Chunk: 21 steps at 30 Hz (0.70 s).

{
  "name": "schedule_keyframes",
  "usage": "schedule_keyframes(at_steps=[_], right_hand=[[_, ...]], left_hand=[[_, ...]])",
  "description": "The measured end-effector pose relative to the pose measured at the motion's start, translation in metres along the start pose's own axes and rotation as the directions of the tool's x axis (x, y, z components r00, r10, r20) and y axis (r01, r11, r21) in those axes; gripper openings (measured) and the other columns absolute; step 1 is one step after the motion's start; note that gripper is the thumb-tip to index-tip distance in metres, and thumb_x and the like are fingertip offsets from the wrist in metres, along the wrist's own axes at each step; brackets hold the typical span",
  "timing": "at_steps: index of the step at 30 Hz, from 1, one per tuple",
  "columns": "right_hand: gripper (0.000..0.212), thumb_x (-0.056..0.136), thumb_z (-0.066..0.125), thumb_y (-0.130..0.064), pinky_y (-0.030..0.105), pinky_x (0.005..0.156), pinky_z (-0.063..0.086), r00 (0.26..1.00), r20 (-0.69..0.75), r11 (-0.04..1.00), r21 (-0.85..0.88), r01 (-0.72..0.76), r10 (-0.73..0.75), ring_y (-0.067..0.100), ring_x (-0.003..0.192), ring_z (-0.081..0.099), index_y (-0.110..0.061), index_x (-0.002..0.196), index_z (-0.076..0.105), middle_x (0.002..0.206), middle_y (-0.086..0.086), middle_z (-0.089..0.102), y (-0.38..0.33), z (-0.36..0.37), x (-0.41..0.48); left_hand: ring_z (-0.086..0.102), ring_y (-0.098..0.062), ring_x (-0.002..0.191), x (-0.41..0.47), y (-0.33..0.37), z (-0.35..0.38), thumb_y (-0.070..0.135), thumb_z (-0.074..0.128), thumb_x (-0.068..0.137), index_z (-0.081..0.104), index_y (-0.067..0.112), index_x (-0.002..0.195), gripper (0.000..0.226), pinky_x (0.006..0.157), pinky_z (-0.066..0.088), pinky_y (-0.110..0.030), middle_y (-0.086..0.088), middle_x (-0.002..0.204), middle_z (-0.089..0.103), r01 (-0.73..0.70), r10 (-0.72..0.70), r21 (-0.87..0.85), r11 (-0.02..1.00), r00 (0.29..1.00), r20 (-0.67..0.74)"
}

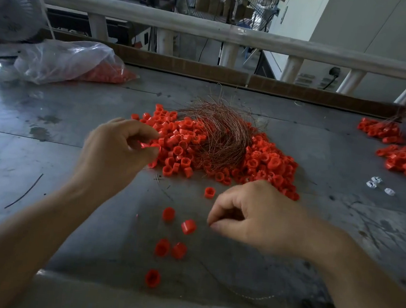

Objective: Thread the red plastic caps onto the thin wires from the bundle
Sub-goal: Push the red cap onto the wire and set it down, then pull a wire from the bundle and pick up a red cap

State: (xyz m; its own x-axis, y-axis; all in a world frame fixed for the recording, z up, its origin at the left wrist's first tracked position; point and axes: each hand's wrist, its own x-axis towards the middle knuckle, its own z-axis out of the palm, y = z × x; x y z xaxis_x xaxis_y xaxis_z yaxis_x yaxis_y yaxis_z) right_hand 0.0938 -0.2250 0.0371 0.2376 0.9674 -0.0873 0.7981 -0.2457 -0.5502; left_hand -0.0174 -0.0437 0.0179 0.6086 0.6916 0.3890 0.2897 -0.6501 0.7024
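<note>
Two bare hands work over a scuffed grey metal table (47,136). Beyond them lies a heap of red plastic caps (259,160), and a bundle of thin coppery wires (220,133) rests across the middle of that heap, its strands curving toward the far side. The left hand (113,151) hovers at the heap's left edge, thumb and forefinger pinched on a single red cap (147,145), the other fingers curled loosely. The right hand (255,218) sits nearer, just short of the heap's near right edge, its thumb and forefinger tips pressed together; whether a wire lies between them cannot be told, as nothing that fine shows there. Several loose caps (188,226) lie scattered on the table between the forearms, trailing toward the near edge, and one more sits alone just near of the heap. At the far left, a clear plastic bag (63,62) slumps on the table with more red caps inside, beside a white fan (9,5). At the right edge lie two smaller clusters of caps (403,161), with fine wires running among them, and a few small white pieces (375,182) rest nearby. A pale railing (210,32) crosses behind the table.
</note>
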Motion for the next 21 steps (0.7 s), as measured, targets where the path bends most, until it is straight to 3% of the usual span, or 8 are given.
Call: schedule_keyframes(at_steps=[3,6,14,18,21], right_hand=[[0.009,0.082,0.065,-0.021,0.005,0.071,0.041,0.999,0.052,0.998,-0.068,-0.008,0.012,-0.005,0.078,0.055,-0.02,0.09,0.07,0.088,-0.01,0.067,-0.002,0.009,0.002],[0.008,0.082,0.066,-0.022,0.008,0.072,0.043,0.997,0.073,0.998,-0.055,-0.019,0.023,-0.003,0.079,0.056,-0.019,0.088,0.07,0.088,-0.009,0.067,-0.001,0.009,0.002],[0.013,0.079,0.068,-0.033,0.011,0.071,0.046,0.998,0.069,1.0,-0.027,0.009,-0.007,-0.003,0.079,0.057,-0.021,0.086,0.07,0.084,-0.009,0.066,0.0,0.011,0.005],[0.015,0.075,0.07,-0.037,0.01,0.064,0.043,0.989,-0.15,1.0,-0.006,-0.017,0.016,-0.003,0.07,0.057,-0.022,0.077,0.07,0.071,-0.012,0.064,0.01,0.001,0.006],[0.004,0.075,0.072,-0.021,0.011,0.062,0.038,0.9,-0.435,0.994,-0.087,-0.07,0.026,-0.002,0.061,0.05,-0.019,0.078,0.071,0.069,-0.013,0.056,0.025,-0.002,0.011]], left_hand=[[0.051,-0.015,0.083,0.008,-0.012,0.006,0.014,0.073,0.075,0.069,0.017,0.101,0.027,0.076,0.036,-0.027,0.002,0.093,0.053,0.004,-0.01,0.141,0.99,0.999,0.035],[0.046,-0.014,0.089,0.013,-0.019,0.013,0.021,0.073,0.075,0.069,0.018,0.105,0.03,0.08,0.033,-0.024,0.003,0.095,0.048,0.016,-0.027,0.195,0.981,0.998,0.049],[0.044,-0.012,0.084,0.016,-0.024,0.017,0.02,0.071,0.078,0.072,0.019,0.092,0.014,0.075,0.029,-0.022,0.002,0.088,0.048,-0.023,0.01,0.219,0.975,0.998,0.06],[0.055,-0.005,0.069,0.007,-0.012,0.008,0.017,0.071,0.076,0.067,0.027,0.076,0.011,0.064,0.04,-0.014,0.007,0.079,0.06,-0.015,0.014,0.033,0.999,1.0,0.023],[0.06,0.002,0.06,-0.008,0.003,0.007,0.008,0.071,0.072,0.065,0.032,0.069,0.024,0.057,0.043,-0.003,0.01,0.066,0.067,0.005,0.016,-0.226,0.974,0.996,0.09]])
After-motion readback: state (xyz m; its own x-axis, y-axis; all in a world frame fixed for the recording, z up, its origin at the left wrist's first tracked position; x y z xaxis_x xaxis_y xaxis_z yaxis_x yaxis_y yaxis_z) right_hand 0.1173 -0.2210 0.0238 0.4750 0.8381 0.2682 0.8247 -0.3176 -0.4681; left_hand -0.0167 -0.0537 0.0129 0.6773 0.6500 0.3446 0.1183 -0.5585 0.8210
